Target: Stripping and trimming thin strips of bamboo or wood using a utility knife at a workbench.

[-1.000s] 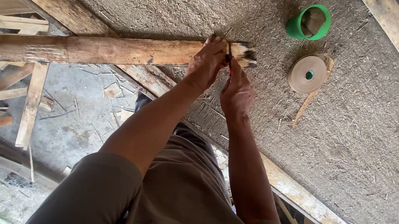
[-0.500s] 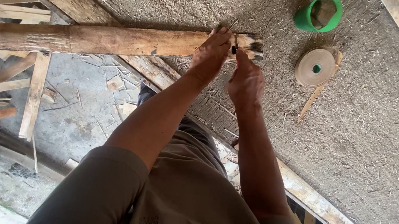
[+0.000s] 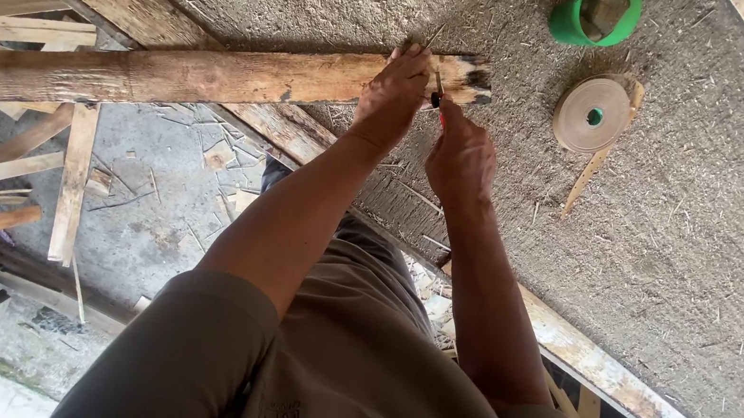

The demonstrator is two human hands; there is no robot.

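Rough wooden pole (image 3: pixel 188 77), charred tip

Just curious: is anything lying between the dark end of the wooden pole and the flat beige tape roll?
No. In the head view only bare, straw-flecked board separates the wooden pole from the flat beige tape roll.
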